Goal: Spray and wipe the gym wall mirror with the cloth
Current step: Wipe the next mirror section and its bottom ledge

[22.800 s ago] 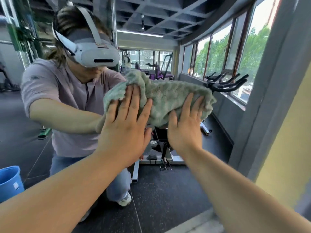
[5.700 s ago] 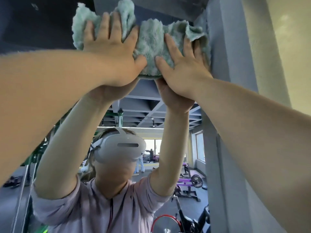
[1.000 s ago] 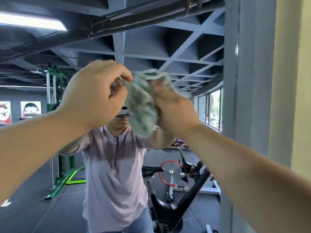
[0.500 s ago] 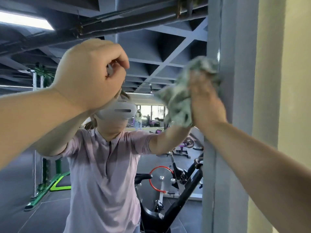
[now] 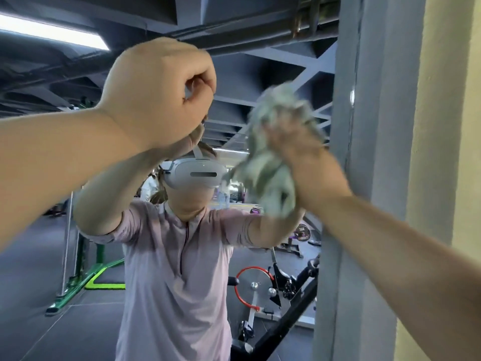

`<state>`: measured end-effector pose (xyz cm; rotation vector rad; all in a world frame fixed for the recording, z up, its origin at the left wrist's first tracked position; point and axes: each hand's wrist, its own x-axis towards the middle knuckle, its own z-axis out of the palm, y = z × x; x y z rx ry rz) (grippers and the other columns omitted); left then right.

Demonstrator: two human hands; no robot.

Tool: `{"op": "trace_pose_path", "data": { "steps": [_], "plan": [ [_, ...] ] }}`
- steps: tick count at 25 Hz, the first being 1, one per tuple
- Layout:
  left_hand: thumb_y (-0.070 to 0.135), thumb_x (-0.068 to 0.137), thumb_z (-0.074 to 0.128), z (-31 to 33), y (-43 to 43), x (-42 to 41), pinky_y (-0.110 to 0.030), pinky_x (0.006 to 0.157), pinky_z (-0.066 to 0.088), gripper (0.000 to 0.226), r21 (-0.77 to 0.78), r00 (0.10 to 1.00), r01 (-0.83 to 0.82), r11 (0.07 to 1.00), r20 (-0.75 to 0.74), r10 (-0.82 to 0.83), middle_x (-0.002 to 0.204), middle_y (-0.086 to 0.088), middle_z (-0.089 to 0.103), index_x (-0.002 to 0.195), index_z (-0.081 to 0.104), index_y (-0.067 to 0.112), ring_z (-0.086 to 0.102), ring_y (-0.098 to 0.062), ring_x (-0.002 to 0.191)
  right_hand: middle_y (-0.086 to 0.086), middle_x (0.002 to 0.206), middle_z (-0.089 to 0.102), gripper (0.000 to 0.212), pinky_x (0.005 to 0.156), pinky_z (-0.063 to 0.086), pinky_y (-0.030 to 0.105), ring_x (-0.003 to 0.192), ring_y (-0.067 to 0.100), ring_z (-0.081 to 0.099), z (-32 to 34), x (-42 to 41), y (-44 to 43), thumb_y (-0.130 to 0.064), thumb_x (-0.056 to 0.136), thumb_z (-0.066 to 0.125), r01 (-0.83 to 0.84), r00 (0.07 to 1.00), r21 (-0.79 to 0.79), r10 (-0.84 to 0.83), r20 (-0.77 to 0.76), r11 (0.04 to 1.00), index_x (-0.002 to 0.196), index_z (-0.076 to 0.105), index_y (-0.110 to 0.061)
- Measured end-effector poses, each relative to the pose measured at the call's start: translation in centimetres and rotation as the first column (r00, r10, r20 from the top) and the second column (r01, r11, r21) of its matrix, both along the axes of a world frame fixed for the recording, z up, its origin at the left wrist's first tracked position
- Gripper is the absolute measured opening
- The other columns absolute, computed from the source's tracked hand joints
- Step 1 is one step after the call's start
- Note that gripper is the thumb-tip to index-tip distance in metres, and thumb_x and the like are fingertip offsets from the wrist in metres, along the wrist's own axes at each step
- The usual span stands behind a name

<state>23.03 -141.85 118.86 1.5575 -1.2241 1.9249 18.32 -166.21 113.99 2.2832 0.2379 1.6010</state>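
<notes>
**Wiping at the mirror's right edge**

Head view, and you're in the wiping step. Your right hand (image 5: 299,152) has the fluffy pale-green cloth (image 5: 265,178) bunched up against the gym wall mirror (image 5: 260,74), high up and just beside the grey frame post (image 5: 364,178) on its right edge. The cloth is smeared with motion blur and a loose end trails below your palm. Whether your fingers are dug into it or laid flat over it, I cannot tell through the blur.

Your left hand (image 5: 158,95) is up too, well apart from the cloth. It's clenched into a fist with nothing visible inside it, close to the glass. I can't tell if it's touching.

The next move looks like a run down this edge strip: firm pressure, and watch that the trailing end doesn't snag on the frame. No spray bottle is in view.
</notes>
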Motion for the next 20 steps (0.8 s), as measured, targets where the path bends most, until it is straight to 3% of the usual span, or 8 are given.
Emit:
{"op": "trace_pose_path", "data": {
  "steps": [2, 3, 5, 6, 9, 14, 17, 20],
  "plan": [
    [0.013, 0.087, 0.044, 0.3, 1.1, 0.6, -0.036, 0.066, 0.046, 0.024, -0.002, 1.000, 0.001, 1.000, 0.000, -0.001, 0.076, -0.005, 0.065, 0.082, 0.068, 0.009, 0.058, -0.024, 0.078, 0.007, 0.161, 0.016, 0.076, 0.113, 0.033, 0.048, 0.146, 0.033, 0.019, 5.0, -0.3, 2.1, -0.015, 0.089, 0.063, 0.089, 0.981, 0.486, -0.160, 0.106, 0.869, 0.153, 0.023, -0.027],
    [0.012, 0.086, 0.044, 0.4, 1.6, 0.8, -0.036, 0.066, 0.045, 0.024, 0.000, 1.000, 0.004, 1.000, -0.004, -0.004, 0.076, -0.006, 0.064, 0.082, 0.067, 0.008, 0.057, -0.025, 0.077, 0.004, 0.162, 0.010, 0.073, 0.115, 0.029, 0.049, 0.147, 0.032, 0.012, 6.2, 0.3, 4.7, -0.017, 0.090, 0.063, 0.047, 0.987, 0.574, -0.128, 0.102, 0.818, 0.152, 0.026, -0.029],
    [0.012, 0.084, 0.044, 1.1, 3.5, 1.4, -0.036, 0.064, 0.042, 0.022, 0.015, 1.000, -0.009, 1.000, 0.018, 0.008, 0.071, -0.007, 0.061, 0.080, 0.066, 0.007, 0.053, -0.026, 0.073, 0.005, 0.160, 0.019, 0.064, 0.115, 0.030, 0.048, 0.147, 0.031, 0.017, 5.3, 3.0, 11.6, -0.010, 0.087, 0.063, -0.070, 0.988, 0.429, 0.003, 0.154, 0.901, 0.146, 0.041, -0.023],
    [0.011, 0.083, 0.044, 1.2, 3.6, 1.5, -0.036, 0.063, 0.041, 0.022, 0.016, 0.999, -0.012, 1.000, 0.035, 0.011, 0.069, -0.006, 0.058, 0.079, 0.065, 0.007, 0.051, -0.027, 0.072, 0.008, 0.155, 0.033, 0.058, 0.113, 0.033, 0.048, 0.143, 0.033, 0.027, 3.2, 3.9, 13.2, -0.006, 0.084, 0.063, -0.143, 0.983, 0.202, 0.116, 0.141, 0.969, 0.139, 0.050, -0.018],
    [0.012, 0.080, 0.043, 1.8, 7.8, 2.8, -0.041, 0.064, 0.043, 0.022, -0.025, 1.000, 0.018, 1.000, 0.019, -0.018, 0.069, -0.007, 0.057, 0.079, 0.065, 0.007, 0.051, -0.029, 0.073, 0.009, 0.143, 0.050, 0.050, 0.112, 0.030, 0.047, 0.134, 0.036, 0.043, -1.7, 5.2, 14.0, -0.011, 0.084, 0.055, -0.135, 0.988, -0.275, 0.152, 0.040, 0.952, 0.133, 0.058, -0.017],
    [0.019, 0.083, 0.042, 0.4, 10.4, 4.6, -0.028, 0.073, 0.036, 0.027, 0.106, 0.998, 0.064, 0.992, 0.007, -0.065, 0.086, -0.005, 0.061, 0.094, 0.064, 0.009, 0.049, -0.018, 0.080, -0.001, 0.163, -0.008, 0.071, 0.120, 0.005, 0.052, 0.149, 0.031, -0.007, 2.9, 3.4, 14.4, -0.055, 0.091, 0.037, 0.239, 0.970, 0.305, -0.242, -0.027, 0.922, 0.154, 0.008, -0.038],
    [0.018, 0.084, 0.048, 0.0, 10.9, 4.5, -0.029, 0.083, 0.037, 0.032, 0.158, 0.992, 0.112, 0.981, 0.047, -0.121, 0.105, -0.009, 0.061, 0.112, 0.060, 0.008, 0.053, -0.023, 0.095, -0.004, 0.162, -0.016, 0.072, 0.120, 0.001, 0.051, 0.148, 0.033, -0.013, 4.0, 4.2, 18.1, -0.059, 0.090, 0.033, 0.257, 0.965, 0.375, -0.259, -0.046, 0.891, 0.153, 0.003, -0.042],
    [0.021, 0.089, 0.051, -0.5, 10.9, 5.0, -0.042, 0.086, 0.044, 0.031, 0.312, 0.954, -0.062, 0.948, 0.297, -0.035, 0.112, -0.012, 0.064, 0.114, 0.062, 0.007, 0.058, -0.031, 0.099, -0.002, 0.160, -0.022, 0.094, 0.120, 0.000, 0.047, 0.147, 0.036, -0.010, 3.7, 3.5, 18.8, -0.054, 0.087, 0.057, 0.367, 0.930, 0.361, -0.339, -0.140, 0.857, 0.150, -0.012, -0.043]
  ]
}}
